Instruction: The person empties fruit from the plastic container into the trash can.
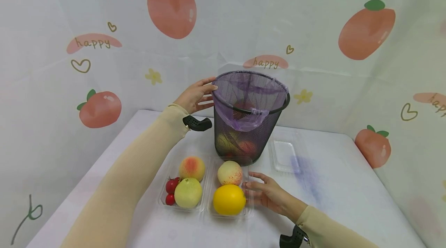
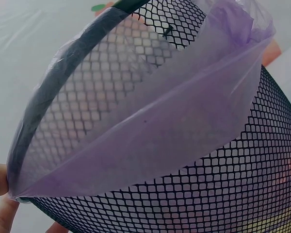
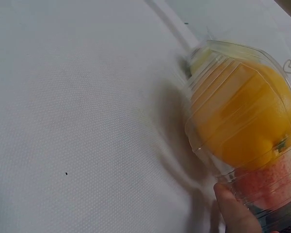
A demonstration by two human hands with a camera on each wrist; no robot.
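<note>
My left hand (image 1: 196, 96) grips the rim of a black mesh wastebasket (image 1: 268, 131), its thumb at the rim. A purple plastic bag (image 1: 244, 121) lines the basket and folds over the front; red and yellow-green fruits show through the mesh. Low on the right, my right hand (image 1: 270, 197) holds the right side of a clear plastic container (image 1: 250, 211). Inside that container lie a yellow-orange fruit (image 1: 229, 200) and a pale, red-speckled peach (image 1: 230, 173). In the right wrist view, one fingertip (image 3: 228, 196) meets the container's edge; other fingers are hidden.
Left of it stands another clear container (image 1: 200, 208) with a peach (image 1: 192, 168), a pale green pear (image 1: 188, 192) and small red fruits (image 1: 171, 186). Behind, on the right, lies a clear plastic tray (image 1: 285, 155). A fruit-printed cloth (image 1: 216, 15) hangs behind the white table (image 1: 334, 186).
</note>
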